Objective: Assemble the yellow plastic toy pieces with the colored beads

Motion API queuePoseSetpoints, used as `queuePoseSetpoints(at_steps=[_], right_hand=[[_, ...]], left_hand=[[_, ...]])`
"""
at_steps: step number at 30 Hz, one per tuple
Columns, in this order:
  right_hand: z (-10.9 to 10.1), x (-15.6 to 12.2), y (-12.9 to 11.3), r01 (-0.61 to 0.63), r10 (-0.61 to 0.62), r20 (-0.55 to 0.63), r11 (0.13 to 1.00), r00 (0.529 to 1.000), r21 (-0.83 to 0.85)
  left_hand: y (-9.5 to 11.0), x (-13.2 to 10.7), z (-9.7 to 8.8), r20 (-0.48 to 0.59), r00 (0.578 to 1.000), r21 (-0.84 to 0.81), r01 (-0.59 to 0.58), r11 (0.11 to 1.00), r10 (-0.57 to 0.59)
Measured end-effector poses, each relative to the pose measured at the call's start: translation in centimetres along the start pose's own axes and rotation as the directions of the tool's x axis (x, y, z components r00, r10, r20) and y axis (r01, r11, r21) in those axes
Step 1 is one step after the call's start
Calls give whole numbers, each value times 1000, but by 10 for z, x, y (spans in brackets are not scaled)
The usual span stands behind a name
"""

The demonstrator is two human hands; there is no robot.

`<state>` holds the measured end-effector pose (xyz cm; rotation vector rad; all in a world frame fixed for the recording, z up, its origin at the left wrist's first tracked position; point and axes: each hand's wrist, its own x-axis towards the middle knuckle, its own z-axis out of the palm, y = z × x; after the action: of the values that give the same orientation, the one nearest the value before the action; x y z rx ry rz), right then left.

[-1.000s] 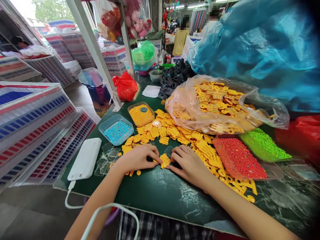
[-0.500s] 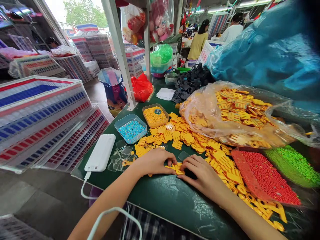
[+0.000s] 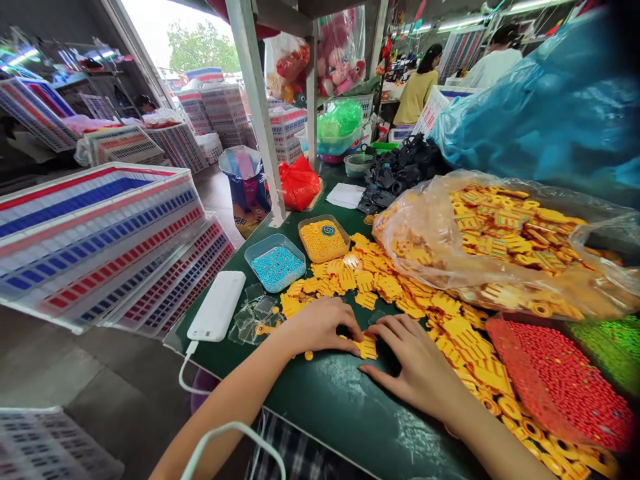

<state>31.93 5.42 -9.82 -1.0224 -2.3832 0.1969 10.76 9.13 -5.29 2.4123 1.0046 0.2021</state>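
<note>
Bent over the front of the green table, my left hand (image 3: 323, 327) has its thumb and fingertips closed on a small yellow plastic piece (image 3: 369, 346) with slots. My right hand (image 3: 413, 350) is just to the right of that piece, thumb and fingers apart, holding nothing visible. Behind both hands spreads a heap of similar yellow pieces (image 3: 387, 283). Yellow rings and other loose parts (image 3: 510, 407) trail along the right. Clear plastic squares (image 3: 253, 317) lie left of my left hand.
Trays of blue beads (image 3: 277, 265) and yellow beads (image 3: 324, 240) stand behind. A white power bank (image 3: 217, 307) with a cable is at left. Red beads (image 3: 563, 373) and a bag of yellow parts (image 3: 435, 247) are right. A metal post (image 3: 260, 113) rises beyond. Crates stand left.
The view has swung left, so the table appears farther right. My right hand's fingers have spread and come away from the yellow piece; my left hand stays at it.
</note>
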Motion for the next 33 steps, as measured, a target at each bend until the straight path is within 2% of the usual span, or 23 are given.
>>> queuePoseSetpoints(at_steps=[6,13,18,20,21,22,23,24,25,26,27,30,31,33], right_hand=[[-2,-4,11,19,-20,-26,999,999,-28],[-4,-3,15,22,-22,-12,1000,1000,16],[-3,-2,13,3,-3,-9,1000,1000,5],[-2,-3,13,-5,5,-28,1000,1000,-12],[-1,-3,13,-5,4,-37,1000,999,-20],[0,-3,13,-1,-1,-48,1000,999,-30],[0,-2,12,5,-8,-61,999,998,-46],[0,-2,12,10,-15,-73,998,997,-66],[1,-2,11,15,-23,-84,996,996,-89],[1,-1,10,20,-31,-92,994,995,-112],[1,0,9,24,-37,-97,991,995,-132],[1,1,7,28,-43,-99,989,994,-147],[0,1,7,28,-43,-98,989,994,-142],[0,1,7,27,-40,-97,991,994,-131]], left_hand=[[1,0,2,-28,999,22,-26,999,27],[-1,5,1,-49,998,30,28,999,-27],[3,7,1,-7,1000,91,10,996,-9],[3,2,-7,-70,998,98,1,995,6],[0,-2,-14,-156,988,89,22,996,-8],[-4,-7,-24,-275,960,70,65,995,-43],[-11,-12,-35,-423,899,36,143,989,-115],[-20,-18,-47,-550,808,-8,251,968,-214],[-31,-23,-60,-622,727,-38,342,939,-290],[-43,-26,-72,-636,686,-55,416,908,-353],[-55,-29,-82,-609,681,-58,473,879,-407],[-83,-28,-97,-349,814,6,498,867,-465],[-88,-26,-98,-275,844,24,485,874,-461],[-93,-20,-96,-193,874,46,463,885,-446]])
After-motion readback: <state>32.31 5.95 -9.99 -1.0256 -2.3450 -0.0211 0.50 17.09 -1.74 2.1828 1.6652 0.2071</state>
